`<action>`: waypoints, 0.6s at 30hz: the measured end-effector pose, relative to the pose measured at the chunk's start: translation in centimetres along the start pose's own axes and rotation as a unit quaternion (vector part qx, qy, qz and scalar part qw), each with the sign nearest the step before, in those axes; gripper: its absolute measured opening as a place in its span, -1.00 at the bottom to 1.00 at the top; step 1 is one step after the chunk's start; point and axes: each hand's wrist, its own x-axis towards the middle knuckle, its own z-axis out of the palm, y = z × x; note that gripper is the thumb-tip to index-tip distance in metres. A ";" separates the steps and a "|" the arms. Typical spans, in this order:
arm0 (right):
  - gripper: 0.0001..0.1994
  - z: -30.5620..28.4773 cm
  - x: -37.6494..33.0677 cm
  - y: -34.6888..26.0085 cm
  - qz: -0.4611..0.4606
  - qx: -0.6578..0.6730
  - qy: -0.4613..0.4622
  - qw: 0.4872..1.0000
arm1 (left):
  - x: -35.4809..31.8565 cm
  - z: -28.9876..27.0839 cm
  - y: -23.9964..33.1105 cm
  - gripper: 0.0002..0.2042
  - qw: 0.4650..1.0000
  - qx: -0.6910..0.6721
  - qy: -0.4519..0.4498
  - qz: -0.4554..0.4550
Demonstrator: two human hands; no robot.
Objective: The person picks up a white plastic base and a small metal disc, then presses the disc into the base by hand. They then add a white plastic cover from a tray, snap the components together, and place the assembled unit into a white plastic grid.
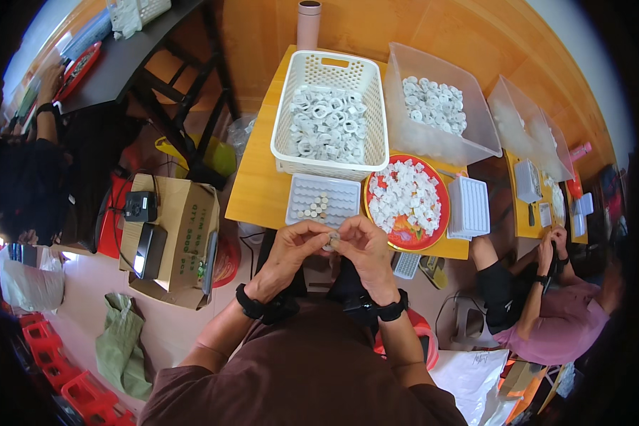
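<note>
Just off the table's front edge, my left hand [290, 257] and my right hand [368, 257] meet with thumbs and fingertips pinched on a small round greyish piece [331, 242]. Fingers cover much of it, so its exact kind is unclear. Directly beyond them, a white ridged tray [341, 186] carries several small round beige pieces [315, 206]. To the right of this tray sits a red round plate [444, 206] heaped with small white plastic parts [406, 193]. A white perforated basket [282, 135] of white ring-shaped parts [328, 122] stands behind the tray.
Right of the basket is a translucent bin [476, 145] with more white parts. Stacked white trays [470, 206] stand beside the plate. A pink bottle [308, 27] is at the back. An opened cardboard box [184, 234] sits left. Other people work at both sides.
</note>
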 end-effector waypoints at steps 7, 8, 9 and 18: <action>-0.87 0.8 -0.8 0.6 -0.011 0.048 0.055 0.997 | 0.1 0.0 0.0 -0.87 1.000 0.010 -0.004 0.011; -0.88 0.8 -0.9 0.5 -0.014 0.050 0.054 0.997 | 0.1 0.0 -0.1 -0.87 1.000 0.015 -0.008 0.019; -0.88 0.8 -1.1 0.3 -0.014 0.050 0.057 0.997 | 0.1 0.2 -0.2 -0.87 1.000 0.015 -0.011 0.017; -0.91 -0.6 -1.7 0.7 -0.015 0.035 0.062 0.997 | 0.0 1.5 -0.3 -0.86 0.999 -0.034 -0.008 -0.035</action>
